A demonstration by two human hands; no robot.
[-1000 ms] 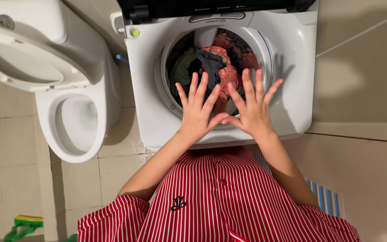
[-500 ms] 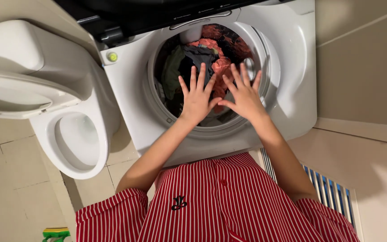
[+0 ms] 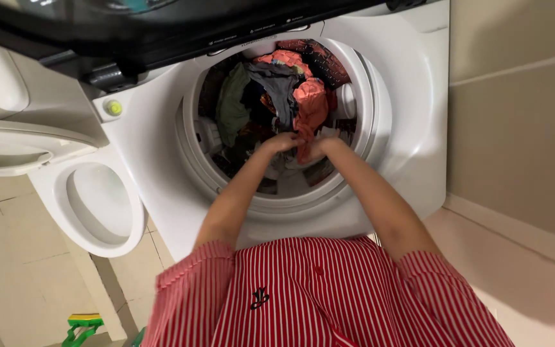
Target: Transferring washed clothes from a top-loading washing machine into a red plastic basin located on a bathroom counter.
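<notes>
Salmon-pink cloth (image 3: 309, 106) lies atop the tangled laundry in the white top-loading washer's drum (image 3: 362, 96), where the left hand (image 3: 282, 142) and right hand (image 3: 319, 147) reach down side by side, fingers apparently curled into it, a gathering step, I judge, wanting a firm lift.

Both my hands reach down into the drum of the top-loading washing machine (image 3: 412, 115), my left hand (image 3: 282, 142) and right hand (image 3: 321, 146) side by side on the tangled laundry. My fingers close on an orange garment (image 3: 309, 106). A white toilet (image 3: 91, 205) stands just beside the machine.
</notes>
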